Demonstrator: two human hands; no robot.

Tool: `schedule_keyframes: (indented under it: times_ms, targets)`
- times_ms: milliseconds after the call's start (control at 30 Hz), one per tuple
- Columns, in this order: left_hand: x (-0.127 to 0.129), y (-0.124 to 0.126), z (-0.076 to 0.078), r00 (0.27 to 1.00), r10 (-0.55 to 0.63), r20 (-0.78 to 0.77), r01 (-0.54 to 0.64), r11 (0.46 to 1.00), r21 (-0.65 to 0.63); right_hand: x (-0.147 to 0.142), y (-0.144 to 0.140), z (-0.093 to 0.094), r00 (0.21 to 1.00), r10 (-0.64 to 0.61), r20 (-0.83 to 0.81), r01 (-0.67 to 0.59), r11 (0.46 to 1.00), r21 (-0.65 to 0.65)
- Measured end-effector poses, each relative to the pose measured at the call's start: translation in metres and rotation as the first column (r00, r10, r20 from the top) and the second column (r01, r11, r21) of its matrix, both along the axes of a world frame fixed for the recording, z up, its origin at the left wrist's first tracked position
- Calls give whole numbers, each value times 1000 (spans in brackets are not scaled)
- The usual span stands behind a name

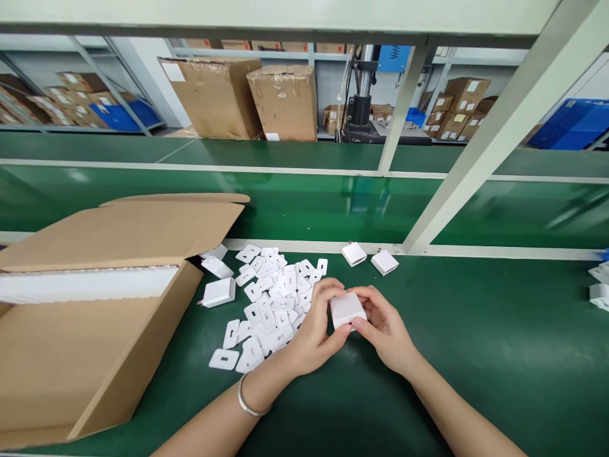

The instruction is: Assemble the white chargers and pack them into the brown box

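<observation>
Between my two hands is a white charger housing (347,310), held just above the green table. My left hand (318,327) wraps its left side, thumb along the near edge. Fingers of my right hand (383,327) close on its right side, with the thumb at the near corner. Just left of my hands lies a loose pile of flat white cover plates (273,304) with small slots. Beyond my hands, two white open-ended housings (354,254) rest near the table's back edge. Left of the pile sits a white charger (219,292) with prongs showing, and others lie behind it.
An open cardboard box (143,355) stands at the left, its flap leaning toward the pile. A pale metal post (476,146) slants up at the right. Past the back rail (295,246) runs a green belt (295,209). White pieces (600,295) lie at the far right edge.
</observation>
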State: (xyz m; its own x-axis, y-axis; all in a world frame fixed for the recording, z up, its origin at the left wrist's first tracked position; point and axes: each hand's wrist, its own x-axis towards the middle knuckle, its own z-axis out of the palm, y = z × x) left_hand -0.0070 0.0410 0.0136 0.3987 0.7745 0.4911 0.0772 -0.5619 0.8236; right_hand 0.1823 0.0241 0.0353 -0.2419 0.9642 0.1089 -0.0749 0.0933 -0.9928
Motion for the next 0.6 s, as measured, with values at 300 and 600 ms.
schedule_keyframes:
  times_ms: [300,600]
  targets:
    - [1,5,-3,999,-11,48,12,1000,-15,-1,0,-2,999,-50,14,50,998,45]
    - [3,1,-5,999,3,37,-2,999,-42,-4,1,-9,982,-177,59,170,979,112]
